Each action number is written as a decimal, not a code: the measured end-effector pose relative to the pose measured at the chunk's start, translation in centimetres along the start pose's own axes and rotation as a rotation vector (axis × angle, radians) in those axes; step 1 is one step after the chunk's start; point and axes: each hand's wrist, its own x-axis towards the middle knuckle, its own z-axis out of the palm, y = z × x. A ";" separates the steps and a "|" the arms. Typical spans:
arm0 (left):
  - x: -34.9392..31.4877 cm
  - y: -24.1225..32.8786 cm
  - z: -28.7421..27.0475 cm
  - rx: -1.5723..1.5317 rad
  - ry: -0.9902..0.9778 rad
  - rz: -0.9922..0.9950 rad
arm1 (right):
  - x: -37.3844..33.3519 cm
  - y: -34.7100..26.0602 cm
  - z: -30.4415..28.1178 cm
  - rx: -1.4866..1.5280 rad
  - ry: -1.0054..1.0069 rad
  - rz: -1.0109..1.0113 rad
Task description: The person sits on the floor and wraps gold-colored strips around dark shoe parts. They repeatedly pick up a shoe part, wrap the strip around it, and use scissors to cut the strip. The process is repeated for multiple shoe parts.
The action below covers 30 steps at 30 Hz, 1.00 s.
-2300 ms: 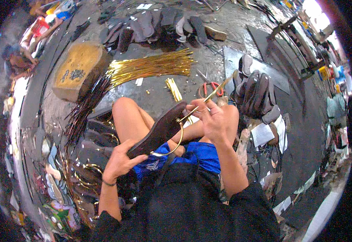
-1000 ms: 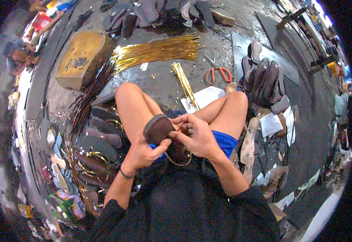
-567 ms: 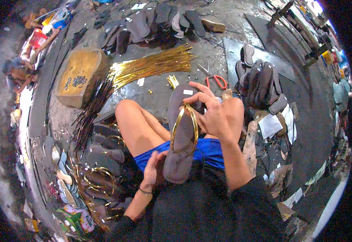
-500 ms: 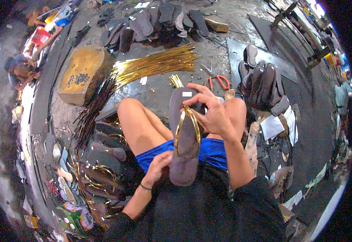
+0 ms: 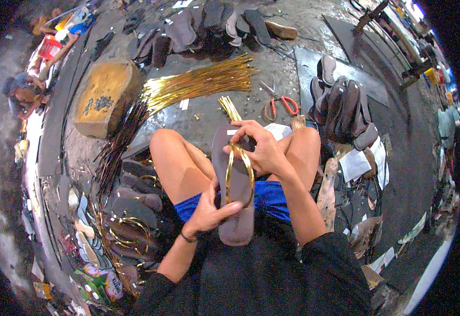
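A dark brown flip-flop (image 5: 238, 226) with a shiny gold V-shaped strap lies lengthwise over my lap, toe end away from me. My left hand (image 5: 211, 211) grips its left side, with the thumb laid across the sole by the strap's lower end. At the toe end, my right hand (image 5: 259, 145) pinches the front of the gold strap (image 5: 229, 181) where its two arms meet. A small white label (image 5: 232, 132) shows on the sole near the right fingertips. The underside of the flip-flop is hidden.
Long gold strips (image 5: 203, 79) lie fanned out ahead, beside a wooden block (image 5: 103, 95) bearing small dark bits. Red-handled pliers (image 5: 282, 105) rest beyond my right knee. Dark soles (image 5: 340, 110) are piled at right, and finished-looking gold-strapped flip-flops (image 5: 130, 231) at left. A person (image 5: 24, 92) sits far left.
My left hand has slid up the flip-flop's side, and its thumb now crosses the sole. The flip-flop has shifted slightly left. My right hand stays at the strap's front, lower and further left.
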 end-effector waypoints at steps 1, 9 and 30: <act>0.4 0.2 1.1 -0.176 -0.001 -0.105 | 0.2 0.5 0.1 0.125 0.001 0.114; 4.7 -2.2 -0.2 -0.289 0.251 0.013 | -0.8 5.2 3.1 0.861 -0.014 0.476; 10.4 -0.1 -7.4 -0.496 0.548 0.078 | 7.3 22.3 -4.6 -1.026 0.281 0.819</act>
